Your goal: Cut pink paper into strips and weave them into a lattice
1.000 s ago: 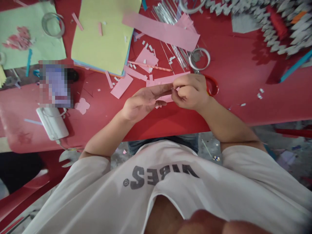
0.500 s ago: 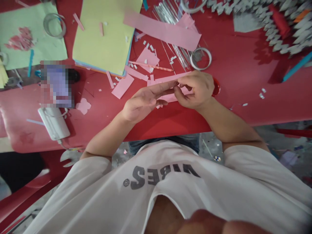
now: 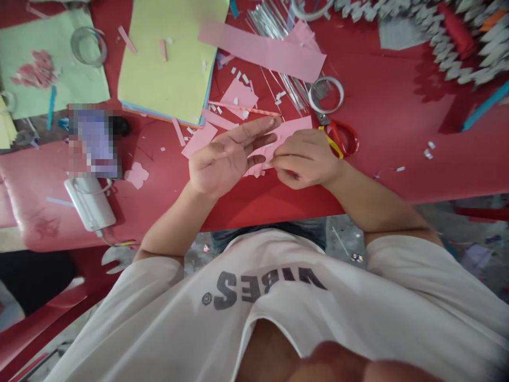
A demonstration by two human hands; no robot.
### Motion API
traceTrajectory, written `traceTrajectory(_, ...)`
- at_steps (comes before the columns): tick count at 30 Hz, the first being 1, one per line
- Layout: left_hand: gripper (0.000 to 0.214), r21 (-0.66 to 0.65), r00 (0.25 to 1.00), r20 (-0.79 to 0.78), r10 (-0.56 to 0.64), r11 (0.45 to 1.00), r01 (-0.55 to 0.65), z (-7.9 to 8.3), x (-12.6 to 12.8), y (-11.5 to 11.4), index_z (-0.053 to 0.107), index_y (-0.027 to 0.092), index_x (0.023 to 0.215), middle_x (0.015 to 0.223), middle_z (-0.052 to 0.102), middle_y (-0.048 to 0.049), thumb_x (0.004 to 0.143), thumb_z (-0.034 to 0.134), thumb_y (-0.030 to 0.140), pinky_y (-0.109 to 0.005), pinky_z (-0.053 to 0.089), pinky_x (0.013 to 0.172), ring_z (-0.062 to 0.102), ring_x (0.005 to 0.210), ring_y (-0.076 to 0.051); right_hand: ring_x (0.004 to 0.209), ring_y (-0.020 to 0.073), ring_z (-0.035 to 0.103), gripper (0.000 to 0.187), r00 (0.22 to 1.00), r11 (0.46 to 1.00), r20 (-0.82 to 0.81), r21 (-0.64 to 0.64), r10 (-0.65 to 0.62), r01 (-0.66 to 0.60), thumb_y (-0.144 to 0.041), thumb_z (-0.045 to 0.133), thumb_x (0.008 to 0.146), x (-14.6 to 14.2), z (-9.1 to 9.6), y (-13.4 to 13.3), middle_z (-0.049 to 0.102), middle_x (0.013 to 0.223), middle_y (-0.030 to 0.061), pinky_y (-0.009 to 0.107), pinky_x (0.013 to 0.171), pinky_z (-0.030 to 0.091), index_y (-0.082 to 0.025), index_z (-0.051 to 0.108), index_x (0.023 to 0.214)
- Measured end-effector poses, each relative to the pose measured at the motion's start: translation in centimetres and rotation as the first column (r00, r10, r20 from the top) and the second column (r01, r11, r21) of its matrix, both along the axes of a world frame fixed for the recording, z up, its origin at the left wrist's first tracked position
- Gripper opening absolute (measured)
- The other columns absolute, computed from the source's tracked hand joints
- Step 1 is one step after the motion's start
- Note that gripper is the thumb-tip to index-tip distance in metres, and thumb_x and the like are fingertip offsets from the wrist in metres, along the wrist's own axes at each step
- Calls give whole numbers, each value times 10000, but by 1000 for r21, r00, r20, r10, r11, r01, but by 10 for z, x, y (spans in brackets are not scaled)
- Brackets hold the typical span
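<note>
My left hand (image 3: pixel 222 156) is open, palm up, fingers stretched out over a pink paper piece (image 3: pixel 292 127) on the red table (image 3: pixel 397 122). My right hand (image 3: pixel 306 159) is closed in a pinch at the paper's near edge, just beside the left fingertips. What the pinch holds looks like a small bit of the pink paper. Red-handled scissors (image 3: pixel 344 139) lie just behind the right hand.
A yellow paper stack (image 3: pixel 167 58), a long pink strip (image 3: pixel 262 50), tape rolls (image 3: pixel 326 95) (image 3: pixel 88 46), thin clear sticks (image 3: pixel 274 24), a green sheet (image 3: pixel 47 63), a white power bank (image 3: pixel 90 204) and folded grey paper pieces (image 3: pixel 457 48) lie on the table. Pink scraps are scattered about.
My left hand has lifted and turned palm up, fingers spread. My right hand slid toward me and left, uncovering the scissors behind it.
</note>
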State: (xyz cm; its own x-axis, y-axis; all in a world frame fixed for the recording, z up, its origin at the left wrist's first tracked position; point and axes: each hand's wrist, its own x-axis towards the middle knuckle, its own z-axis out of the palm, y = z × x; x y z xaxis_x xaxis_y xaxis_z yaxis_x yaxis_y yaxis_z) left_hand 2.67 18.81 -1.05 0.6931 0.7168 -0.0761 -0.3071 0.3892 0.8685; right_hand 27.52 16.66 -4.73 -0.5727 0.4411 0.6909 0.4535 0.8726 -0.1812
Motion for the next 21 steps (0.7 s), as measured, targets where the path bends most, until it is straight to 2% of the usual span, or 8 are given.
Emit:
traceTrajectory(3,691,-25,1000,-24,10,1000,-11,5,1,-2,700,263,1387,1649,566,-29,854,620,696,-611,483,1247,421,1614,-431,767,165,696,149,998,998,-12,4,56,-56,-194,707,953,-5,5,-5,787,992,-36,342,700,561,-257,596,1030)
traceTrajectory(7,688,-22,1000,-5,-29,999,28,4,2,-2,695,237,1417,1660,555,-53,874,605,649,-603,521,1214,453,1591,-423,733,149,670,218,997,999,-61,-7,44,-44,-244,739,960,-7,-2,-6,767,946,-67,332,671,515,-271,530,906)
traceTrajectory(9,698,-2,998,-31,-49,999,49,2,1,-1,694,245,1415,1661,555,-56,854,647,656,-606,537,1197,455,1587,-436,766,159,686,168,995,999,-101,-20,25,-27,-260,724,971,-5,-6,-4,760,959,-57,341,687,524,-281,558,954)
traceTrajectory(11,708,31,996,-66,-61,998,64,1,1,0,697,260,1408,1655,563,-51,835,684,674,-608,546,1186,464,1578,-444,798,181,713,117,986,998,-159,-52,-54,46,-270,667,1003,-4,-8,-2,760,964,-35,361,716,556,-299,604,1097)
traceTrajectory(15,710,114,989,-138,-45,992,61,-1,0,1,705,306,1411,1610,612,-30,816,740,693,-586,548,1195,514,1547,-425,715,198,710,286,938,962,-221,-113,-269,249,-306,558,1064,-1,-7,0,769,934,13,383,676,592,-293,623,1342)
traceTrajectory(18,726,177,984,-168,-53,981,83,-2,0,2,705,326,1426,1592,629,-25,800,776,688,-572,542,1208,523,1543,-413,826,219,749,279,935,949,-178,-130,-308,288,-329,538,1090,0,-5,0,793,1050,48,396,701,610,-286,663,1336)
traceTrajectory(21,713,242,981,-189,-49,966,95,-4,1,3,717,331,1422,1606,614,-24,806,779,685,-566,552,1200,531,1535,-408,904,237,765,228,942,933,-59,-171,-331,317,-314,532,1096,1,-4,0,791,1090,53,418,752,610,-286,675,1272)
